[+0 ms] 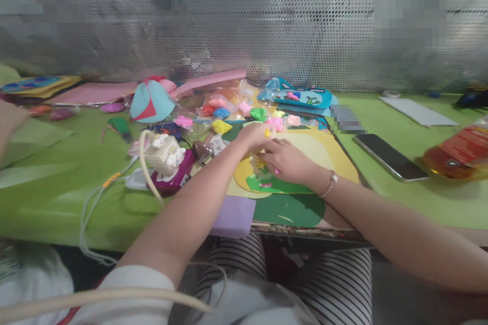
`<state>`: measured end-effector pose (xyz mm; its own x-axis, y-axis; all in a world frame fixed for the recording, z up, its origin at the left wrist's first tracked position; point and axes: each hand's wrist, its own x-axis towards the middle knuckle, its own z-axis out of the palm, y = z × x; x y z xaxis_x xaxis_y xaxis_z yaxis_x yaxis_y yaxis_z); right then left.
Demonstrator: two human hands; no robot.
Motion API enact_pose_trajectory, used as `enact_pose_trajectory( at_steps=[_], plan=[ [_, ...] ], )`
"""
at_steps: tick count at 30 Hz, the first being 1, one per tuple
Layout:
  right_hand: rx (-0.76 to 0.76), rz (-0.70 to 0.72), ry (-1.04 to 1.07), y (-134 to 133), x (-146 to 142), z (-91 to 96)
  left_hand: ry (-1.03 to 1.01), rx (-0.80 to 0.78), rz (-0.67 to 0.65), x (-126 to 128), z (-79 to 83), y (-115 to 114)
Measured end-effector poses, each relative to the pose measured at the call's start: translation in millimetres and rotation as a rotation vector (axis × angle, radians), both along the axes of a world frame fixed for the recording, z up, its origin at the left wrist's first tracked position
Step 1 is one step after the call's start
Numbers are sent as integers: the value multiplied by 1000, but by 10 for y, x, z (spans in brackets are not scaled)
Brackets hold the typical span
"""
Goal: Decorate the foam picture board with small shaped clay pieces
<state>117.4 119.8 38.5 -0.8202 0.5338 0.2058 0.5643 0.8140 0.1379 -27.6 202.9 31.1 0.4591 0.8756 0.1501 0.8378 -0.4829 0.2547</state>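
Note:
My left hand [254,136] reaches over the top left of a yellow card picture [339,172]. Its fingers are bent together, with a small yellow bit [267,133] at them; I cannot tell what that is. Close by lies a lump of pink modelling clay [276,123]. My right hand [288,160] rests low over the card, its fingers curled towards the left one; whatever they pinch is hidden. Green clay [259,184] with small pink pieces is stuck along the card's lower edge. Dark green paper [290,210] shows beneath.
Bagged clay lumps, among them a yellow one [221,127] and a green one [258,114], lie behind. A purple device [171,175] with cables is at left. A phone [391,156] and a bottle [457,151] lie at right. Another person's arm [11,122] enters at far left.

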Motion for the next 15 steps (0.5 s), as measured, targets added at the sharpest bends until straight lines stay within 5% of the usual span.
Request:
enact_pose_trajectory(
  at_steps=[15],
  plan=[
    [96,72,-74,-36,-39,46,-35,-19,27,-13,-22,9]
  ],
)
